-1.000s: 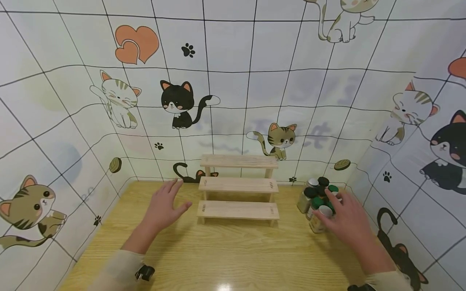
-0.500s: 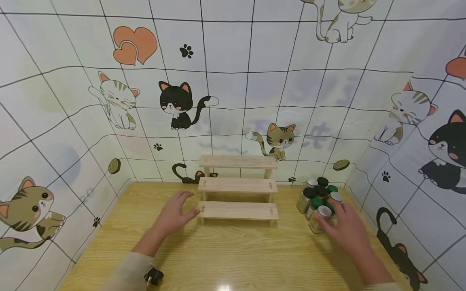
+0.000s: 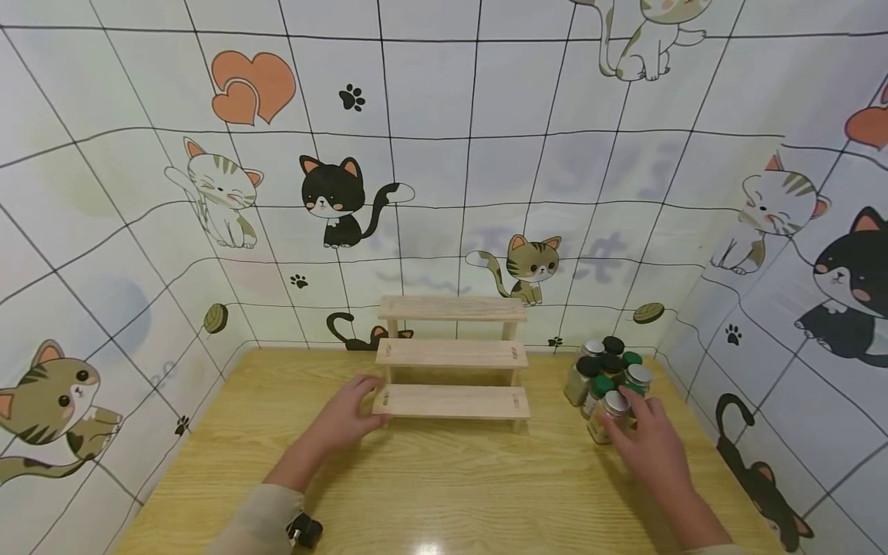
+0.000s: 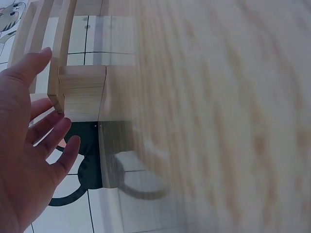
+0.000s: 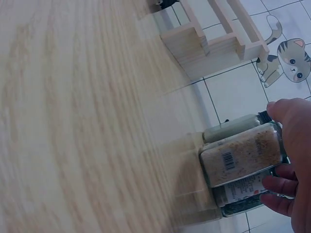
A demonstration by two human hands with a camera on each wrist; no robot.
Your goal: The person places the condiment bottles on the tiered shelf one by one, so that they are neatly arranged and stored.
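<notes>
A three-tier wooden step rack (image 3: 451,353) stands on the table near the back wall. My left hand (image 3: 344,418) is at the left end of its lowest step; in the left wrist view the thumb (image 4: 35,65) lies by the step's edge, and the other fingers extend loosely around its end. On the right, a cluster of small glass jars with green, black and silver lids stands close together. My right hand (image 3: 652,441) holds the front spice jar (image 5: 238,158), silver-lidded with beige granules and a barcode, between thumb and fingers near its top. Part of that jar is hidden by the hand.
The wood-grain table (image 3: 444,486) runs back to a cat-patterned, grid-lined backdrop (image 3: 430,169) that encloses it at the back and both sides. Other jars, such as a black-lidded one (image 3: 576,385), press close to the held jar. A small black device (image 3: 305,530) sits at my left wrist.
My left hand has moved right and slightly down to the rack's lowest step. My right hand has drawn back and left, its thumb and fingers narrowing around the front jar. Rack and jars have stayed put.
</notes>
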